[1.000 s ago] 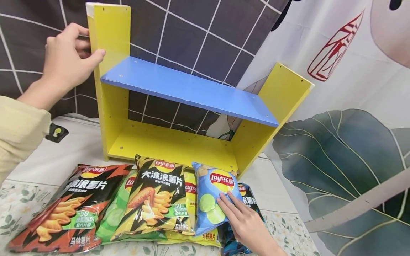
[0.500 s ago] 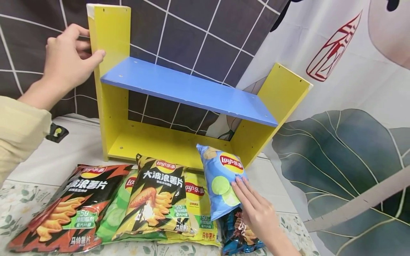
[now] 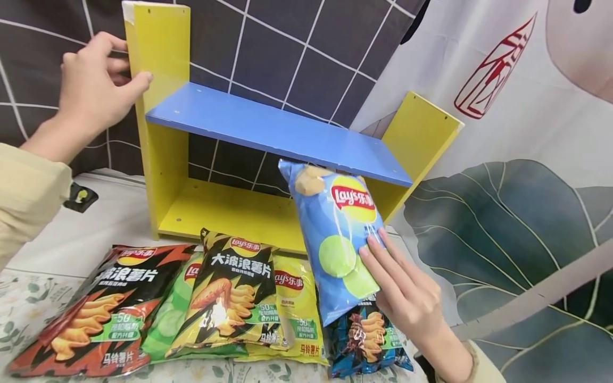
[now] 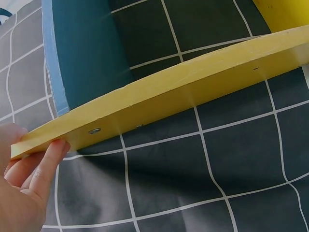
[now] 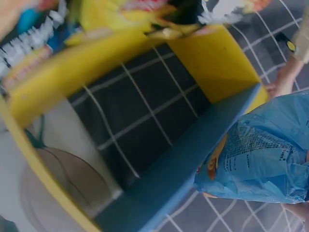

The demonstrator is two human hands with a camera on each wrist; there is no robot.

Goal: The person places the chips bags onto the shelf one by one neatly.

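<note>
My left hand (image 3: 91, 88) grips the yellow side panel (image 3: 165, 58) of a small shelf unit. In the left wrist view its fingers (image 4: 46, 169) and thumb lie on either side of the panel's edge. My right hand (image 3: 407, 287) holds a blue bag of potato chips (image 3: 316, 229) with lime slices printed on it. Its fingers lie over the bag's front; the thumb is hidden. The bag is raised, tilted, in front of the blue shelf board (image 3: 268, 127), overlapping its front edge. The bag's printed back (image 5: 256, 159) shows in the right wrist view.
Below the shelf lie a red-black chip bag (image 3: 119, 308), a green one (image 3: 167, 319), a black-gold one (image 3: 230, 287), a yellow one (image 3: 297, 292) and a dark blue one (image 3: 366, 340). A checked dark cloth (image 3: 287, 48) hangs behind.
My right hand has lifted the blue chip bag up and to the right, off the other bags, uncovering the yellow and dark blue ones. My left hand stays on the side panel.
</note>
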